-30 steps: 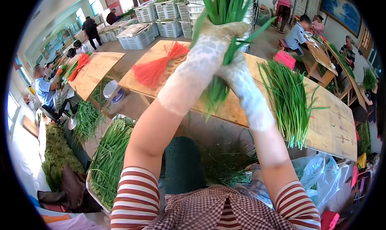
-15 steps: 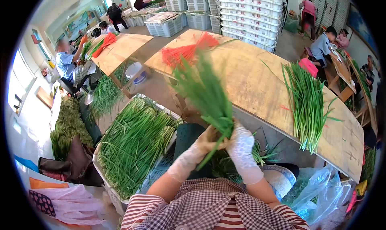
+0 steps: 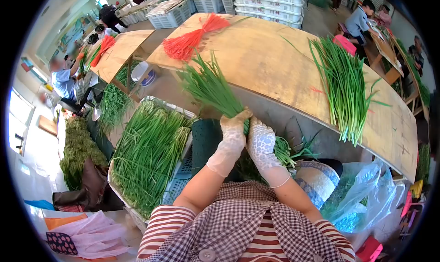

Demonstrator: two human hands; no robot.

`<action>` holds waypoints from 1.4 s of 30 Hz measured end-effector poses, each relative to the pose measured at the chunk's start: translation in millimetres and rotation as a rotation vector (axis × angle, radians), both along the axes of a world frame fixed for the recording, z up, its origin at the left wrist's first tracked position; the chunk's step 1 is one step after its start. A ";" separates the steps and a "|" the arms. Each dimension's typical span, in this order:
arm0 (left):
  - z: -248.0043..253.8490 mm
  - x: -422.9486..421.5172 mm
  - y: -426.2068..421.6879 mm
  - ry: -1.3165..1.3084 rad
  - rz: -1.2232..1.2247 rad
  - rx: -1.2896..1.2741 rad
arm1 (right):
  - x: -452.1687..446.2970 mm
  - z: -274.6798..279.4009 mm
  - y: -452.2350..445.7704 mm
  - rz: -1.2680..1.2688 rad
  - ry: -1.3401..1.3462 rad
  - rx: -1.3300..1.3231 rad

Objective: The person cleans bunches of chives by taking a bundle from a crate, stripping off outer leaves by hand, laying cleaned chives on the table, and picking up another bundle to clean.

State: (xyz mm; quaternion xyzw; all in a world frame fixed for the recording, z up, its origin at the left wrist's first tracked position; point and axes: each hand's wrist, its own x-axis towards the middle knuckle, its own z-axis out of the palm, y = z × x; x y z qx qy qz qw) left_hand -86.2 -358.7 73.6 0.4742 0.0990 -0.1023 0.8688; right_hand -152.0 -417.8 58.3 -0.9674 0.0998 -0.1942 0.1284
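Green bunch (image 3: 211,91) is held in front of your torso, its leafy tips pointing up and to the left, across the near edge of the wooden table (image 3: 270,56) in view. Contact with that edge cannot be told. Your left hand (image 3: 234,127), gloved, is wrapped narrowly around the gathered stalks near their lower end. Your right hand (image 3: 262,140), also gloved, sits against the stalks just beside it; how far its fingers close cannot be told. A smaller green clump (image 3: 284,152) shows just beyond your right glove. On the table, red strands (image 3: 197,37) lie at the far left and a stalk pile (image 3: 343,88) lies to the right, pale ends toward the near edge. A white crate (image 3: 115,187) filled with greens stands to your left; a clear plastic bag (image 3: 366,188) lies to your right.
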 end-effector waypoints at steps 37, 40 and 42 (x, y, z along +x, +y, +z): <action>38.9 59.8 98.8 -0.443 -0.331 -0.842 | -121.5 -86.7 -179.6 -0.314 -0.464 1.971; 36.2 57.7 84.1 -0.511 -0.434 -0.892 | -90.0 -21.9 -113.7 -0.121 -0.135 1.254; 39.8 52.8 71.9 -0.523 -0.488 -0.924 | -66.9 -21.5 -99.5 -0.125 -0.104 1.404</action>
